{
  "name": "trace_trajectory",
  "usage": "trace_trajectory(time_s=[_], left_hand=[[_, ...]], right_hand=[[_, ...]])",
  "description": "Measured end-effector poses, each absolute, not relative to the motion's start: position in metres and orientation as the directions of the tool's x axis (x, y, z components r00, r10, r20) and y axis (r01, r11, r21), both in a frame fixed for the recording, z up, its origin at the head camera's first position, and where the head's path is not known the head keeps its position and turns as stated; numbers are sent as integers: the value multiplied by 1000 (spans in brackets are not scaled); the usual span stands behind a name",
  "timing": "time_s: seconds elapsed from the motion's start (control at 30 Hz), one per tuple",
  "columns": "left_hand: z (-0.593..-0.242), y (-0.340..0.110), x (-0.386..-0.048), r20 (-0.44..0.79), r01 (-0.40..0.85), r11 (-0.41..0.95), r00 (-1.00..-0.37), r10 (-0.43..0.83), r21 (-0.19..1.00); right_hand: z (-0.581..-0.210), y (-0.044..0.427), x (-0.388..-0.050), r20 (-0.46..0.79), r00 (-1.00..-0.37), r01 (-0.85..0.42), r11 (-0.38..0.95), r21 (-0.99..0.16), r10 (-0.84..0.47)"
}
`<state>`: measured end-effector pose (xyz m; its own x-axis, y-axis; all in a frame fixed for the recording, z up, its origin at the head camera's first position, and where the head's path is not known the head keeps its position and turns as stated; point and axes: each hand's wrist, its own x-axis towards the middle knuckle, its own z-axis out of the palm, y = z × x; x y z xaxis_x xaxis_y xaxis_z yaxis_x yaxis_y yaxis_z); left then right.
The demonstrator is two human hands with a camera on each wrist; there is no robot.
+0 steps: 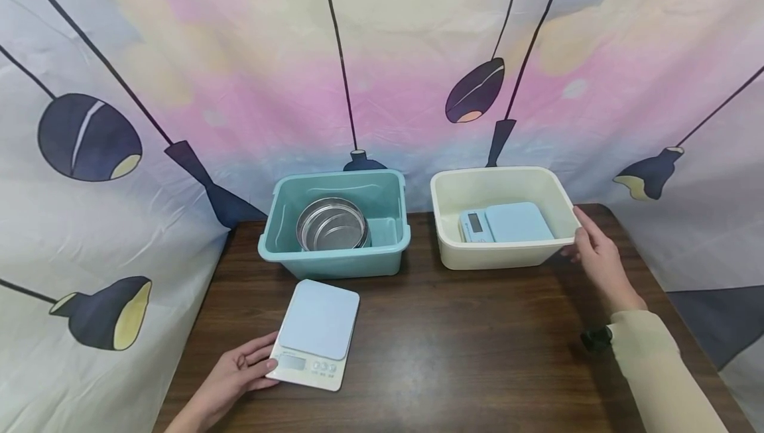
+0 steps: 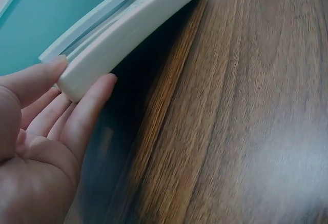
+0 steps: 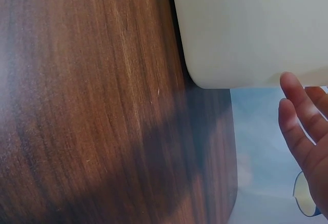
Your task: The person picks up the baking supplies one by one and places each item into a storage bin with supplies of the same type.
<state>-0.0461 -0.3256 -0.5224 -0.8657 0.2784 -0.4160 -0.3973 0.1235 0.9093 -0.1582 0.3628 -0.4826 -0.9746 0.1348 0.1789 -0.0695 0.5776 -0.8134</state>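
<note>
My left hand (image 1: 229, 376) pinches a white kitchen scale (image 1: 320, 320) by its near left corner. In the left wrist view, the thumb lies on the upper edge of the scale (image 2: 102, 55) and the fingers are beneath, with that edge tilted up off the table. At the right, my right hand (image 1: 601, 264) touches the outer right side of a cream basin (image 1: 495, 257) near its rim, fingers fairly straight. Inside that basin lies a light blue kitchen scale (image 1: 518, 223) with a small display. The right wrist view shows fingertips (image 3: 289, 83) against the basin wall.
A teal basin (image 1: 343, 266) stands left of the cream one, holding round metal tins (image 1: 333, 224), apparently nested. Both basins are at the back of the dark wooden table (image 1: 430, 347). Behind them hangs a patterned cloth (image 1: 406, 55).
</note>
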Motion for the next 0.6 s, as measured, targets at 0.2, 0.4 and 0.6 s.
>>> trace_trajectory(time_s=[0.2,0.4,0.6], left_hand=[[-521,-316,-47,-426,-412,112,-854,300,904],[-517,-304,-50,-432,-417,118,-845,315,901],[-511,-294,-54,-426,-408,126,-839,339,904]], right_hand=[[-482,362,-157,184,-974,-76,579,-812,129],[-482,363,-157,188,-974,-81,582,-809,125],[-483,362,-158,194,-973,-86,585,-807,125]])
